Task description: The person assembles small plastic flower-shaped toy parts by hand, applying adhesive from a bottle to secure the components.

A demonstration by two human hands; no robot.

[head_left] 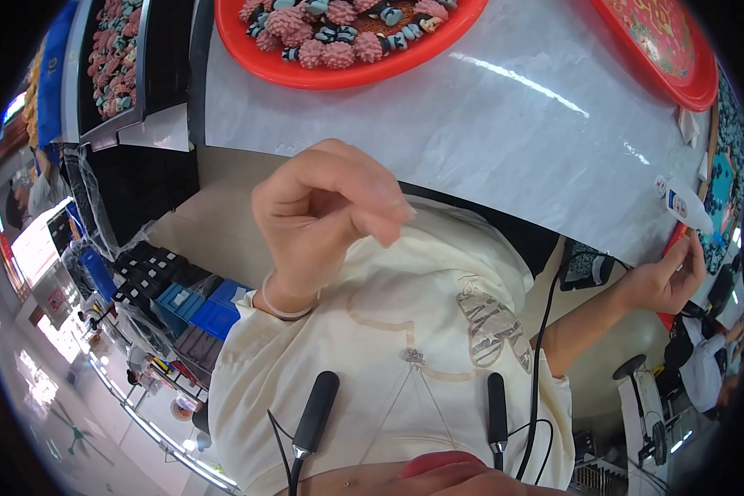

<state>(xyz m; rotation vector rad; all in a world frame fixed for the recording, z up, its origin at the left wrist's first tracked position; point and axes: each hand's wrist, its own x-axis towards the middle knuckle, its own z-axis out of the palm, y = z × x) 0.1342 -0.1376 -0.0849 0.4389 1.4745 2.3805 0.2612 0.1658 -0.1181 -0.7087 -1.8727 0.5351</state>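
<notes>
My left hand [326, 215] hangs in front of my chest, near the edge of the white-covered table [488, 136]. Its thumb and fingers are pinched together; anything between the tips is too small to make out. Off to the right, my right hand [670, 277] is at the table's right end with curled fingers and thumb meeting, and whatever they hold cannot be seen. Just beyond it lies a white squeeze bottle [686, 207]. A red round tray [347, 81] on the table carries pink knobbly balls [339, 54] and small grey-blue and black pieces.
Another red tray [704, 97] is at the far right, with a patterned base. At the left, a dark bin [143, 62] contains more pink and grey pieces. Blue crates [223, 307] stand below on the left. A black cable [541, 331] runs down past my right side.
</notes>
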